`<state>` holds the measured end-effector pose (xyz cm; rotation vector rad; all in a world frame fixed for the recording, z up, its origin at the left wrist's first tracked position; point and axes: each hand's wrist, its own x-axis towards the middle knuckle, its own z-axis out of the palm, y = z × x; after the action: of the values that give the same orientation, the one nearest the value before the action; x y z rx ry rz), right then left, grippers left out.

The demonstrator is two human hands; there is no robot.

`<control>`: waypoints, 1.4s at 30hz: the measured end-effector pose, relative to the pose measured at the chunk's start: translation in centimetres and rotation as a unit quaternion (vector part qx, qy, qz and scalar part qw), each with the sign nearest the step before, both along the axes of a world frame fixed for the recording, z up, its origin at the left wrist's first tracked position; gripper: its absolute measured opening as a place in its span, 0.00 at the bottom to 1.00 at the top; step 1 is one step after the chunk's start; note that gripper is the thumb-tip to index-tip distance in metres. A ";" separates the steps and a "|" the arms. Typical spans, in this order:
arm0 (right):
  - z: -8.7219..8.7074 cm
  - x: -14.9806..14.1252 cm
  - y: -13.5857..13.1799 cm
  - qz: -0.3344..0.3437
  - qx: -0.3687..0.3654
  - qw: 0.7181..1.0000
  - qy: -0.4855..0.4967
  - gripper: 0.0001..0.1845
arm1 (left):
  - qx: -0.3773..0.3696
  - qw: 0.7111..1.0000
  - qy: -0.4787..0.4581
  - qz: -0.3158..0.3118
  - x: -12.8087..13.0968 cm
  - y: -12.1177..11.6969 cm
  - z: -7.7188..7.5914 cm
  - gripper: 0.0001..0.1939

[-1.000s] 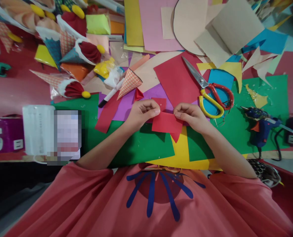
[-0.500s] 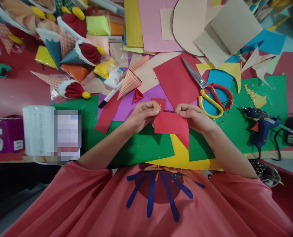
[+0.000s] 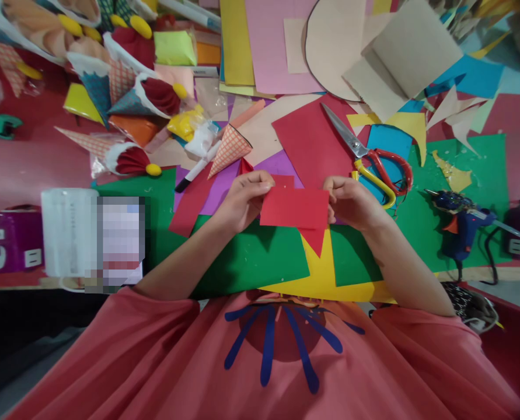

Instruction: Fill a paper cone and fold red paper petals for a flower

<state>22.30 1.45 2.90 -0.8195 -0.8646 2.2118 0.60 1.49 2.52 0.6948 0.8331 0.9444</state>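
A small rectangular piece of red paper (image 3: 292, 207) is held up in front of me between both hands. At its upper left corner, my left hand (image 3: 247, 201) pinches it between thumb and fingers. My right hand (image 3: 351, 201) is closed at the opposite edge, its curled fingertips against the paper and partly hidden behind it. A pointed red flap (image 3: 316, 240) hangs below the rectangle's lower edge; whether it is part of the same piece I cannot tell. Just behind the hands lie another red square, a red strip (image 3: 189, 204) and a checked paper cone (image 3: 231, 150).
Red-and-yellow-handled scissors (image 3: 376, 166) lie beyond my right hand. A blue glue gun (image 3: 459, 227) stands at the right. Decorated cones (image 3: 128, 157) and clay packets crowd the back left. A phone (image 3: 122, 239) and white box (image 3: 67, 230) sit at the left. Green sheet (image 3: 251, 256) lies underneath.
The red paper has shifted left and lies flatter to my view, looking wider. My right hand's grip has gone from its top edge to its right edge. My left hand has moved slightly left.
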 end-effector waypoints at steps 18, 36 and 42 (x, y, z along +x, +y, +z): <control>-0.2 0.2 -0.8 0.002 0.322 0.931 -0.170 0.30 | 0.181 0.967 0.155 0.088 -0.3 0.0 -2.3 0.15; -0.6 0.2 -0.4 -0.006 0.392 0.899 -0.193 0.22 | 0.275 0.947 0.160 0.043 -0.6 -0.1 -1.7 0.15; -0.4 -0.1 -0.6 -0.026 0.367 0.900 -0.233 0.11 | 0.251 0.945 0.210 0.014 -0.5 -0.4 -1.0 0.13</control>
<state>22.21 0.89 2.51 -0.9617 -1.7359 1.4406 0.15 1.09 1.55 1.3646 0.9832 1.0643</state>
